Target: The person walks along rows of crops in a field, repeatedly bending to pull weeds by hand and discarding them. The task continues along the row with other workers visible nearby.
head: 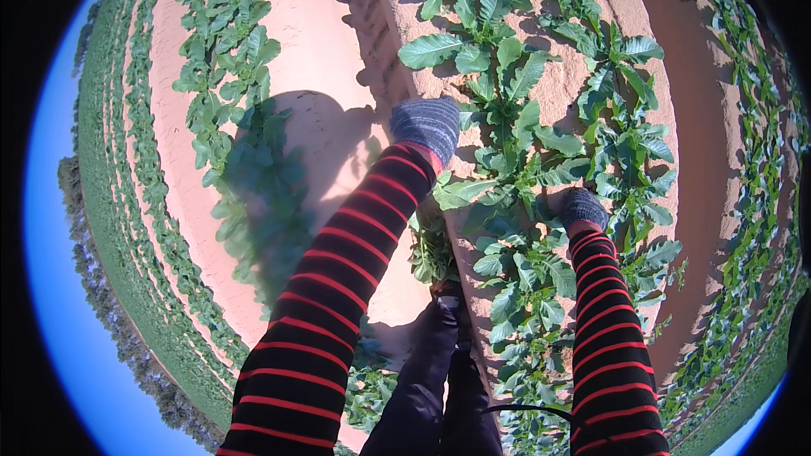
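My left hand (426,125), in a grey striped knit glove, is above the near edge of a raised soil bed, beside a leafy green plant (504,107). Its fingers curl down out of sight, so I cannot tell whether they hold anything. My right hand (581,208), gloved the same way, is low between two rows of plants. Leaves (608,185) stand close around it, and its fingertips are hidden. Below my left wrist, a bunch of leafy greens (432,252) lies by the bed's edge near my feet.
The sandy bed (437,85) drops to a furrow along its left side. My dark trouser legs (421,386) stand there. Another crop row (222,57) runs to the left, partly under my shadow (310,133). A brown furrow (697,139) lies to the right, with more rows beyond.
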Demonstrator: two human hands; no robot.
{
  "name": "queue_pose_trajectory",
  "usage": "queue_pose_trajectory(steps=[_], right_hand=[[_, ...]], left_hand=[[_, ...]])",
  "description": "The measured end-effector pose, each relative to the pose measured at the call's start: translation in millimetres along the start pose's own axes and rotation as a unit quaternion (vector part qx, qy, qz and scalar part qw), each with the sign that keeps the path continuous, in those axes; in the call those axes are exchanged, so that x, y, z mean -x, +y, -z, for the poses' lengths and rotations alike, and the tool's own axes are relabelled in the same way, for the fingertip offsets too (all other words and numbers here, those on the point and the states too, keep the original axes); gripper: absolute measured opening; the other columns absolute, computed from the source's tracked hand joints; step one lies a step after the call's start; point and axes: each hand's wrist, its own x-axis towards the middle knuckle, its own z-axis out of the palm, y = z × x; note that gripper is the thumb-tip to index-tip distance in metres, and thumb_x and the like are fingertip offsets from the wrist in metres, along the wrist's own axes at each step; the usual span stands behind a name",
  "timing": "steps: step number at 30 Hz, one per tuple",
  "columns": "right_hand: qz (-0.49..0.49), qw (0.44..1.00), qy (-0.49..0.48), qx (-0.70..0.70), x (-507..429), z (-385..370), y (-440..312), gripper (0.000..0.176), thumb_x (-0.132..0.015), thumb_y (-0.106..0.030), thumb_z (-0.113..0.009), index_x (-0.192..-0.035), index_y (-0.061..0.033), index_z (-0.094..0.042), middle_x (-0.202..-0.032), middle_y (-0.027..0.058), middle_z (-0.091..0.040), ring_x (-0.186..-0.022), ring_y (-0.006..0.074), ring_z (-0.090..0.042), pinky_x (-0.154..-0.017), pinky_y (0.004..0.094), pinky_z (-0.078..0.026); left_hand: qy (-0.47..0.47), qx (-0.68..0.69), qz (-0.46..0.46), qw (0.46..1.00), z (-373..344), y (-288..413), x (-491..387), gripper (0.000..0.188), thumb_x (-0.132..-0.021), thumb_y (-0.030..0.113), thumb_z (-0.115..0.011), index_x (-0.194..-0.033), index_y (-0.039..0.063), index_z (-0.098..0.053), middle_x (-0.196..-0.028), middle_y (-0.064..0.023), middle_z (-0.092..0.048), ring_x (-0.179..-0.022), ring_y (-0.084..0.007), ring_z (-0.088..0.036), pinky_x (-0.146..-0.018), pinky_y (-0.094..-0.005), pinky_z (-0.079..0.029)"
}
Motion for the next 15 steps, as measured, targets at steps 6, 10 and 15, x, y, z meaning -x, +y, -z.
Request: queue_pose_trajectory(steps=[6, 10, 15], right_hand=[[-0.025, 1.000, -0.004, 0.018, 23.6, 9.8, -15.2, 0.063, -0.078, -0.052, -0.054, -0.124, -0.0084, -0.055, -0.132, 0.0161, -0.049, -0.122, 0.0321, -0.047, -0.102, 0.0405, -0.037], [-0.047, 0.999, 0.022, 0.011, 23.9, 13.7, -15.0, 0.056, -0.079, -0.049, -0.053, -0.115, -0.0072, -0.061, -0.123, 0.0170, -0.056, -0.117, 0.0331, -0.051, -0.099, 0.0417, -0.040], [-0.069, 0.998, -0.004, -0.005, 13.0, 18.8, -12.6, 0.056, -0.078, -0.044, -0.056, -0.123, -0.0105, -0.056, -0.130, 0.0120, -0.052, -0.120, 0.0292, -0.050, -0.100, 0.0402, -0.040]], left_hand=[[-0.051, -0.021, 0.042, 0.998, -9.6, -66.9, 29.9, 0.026, -0.085, 0.031, -0.055, -0.101, 0.011, -0.061, -0.109, -0.0116, -0.059, -0.101, -0.0299, -0.056, -0.084, -0.0458, -0.046], [0.049, 0.061, -0.035, 0.996, -22.0, -31.7, -10.9, 0.021, -0.086, 0.018, -0.053, -0.105, 0.010, -0.058, -0.105, -0.0137, -0.059, -0.096, -0.0297, -0.059, -0.081, -0.0412, -0.049], [-0.056, 0.049, 0.028, 0.997, -17.0, 22.4, -83.0, 0.033, -0.086, 0.011, -0.054, -0.118, 0.006, -0.057, -0.124, -0.0130, -0.053, -0.114, -0.0285, -0.054, -0.087, -0.0412, -0.049]])
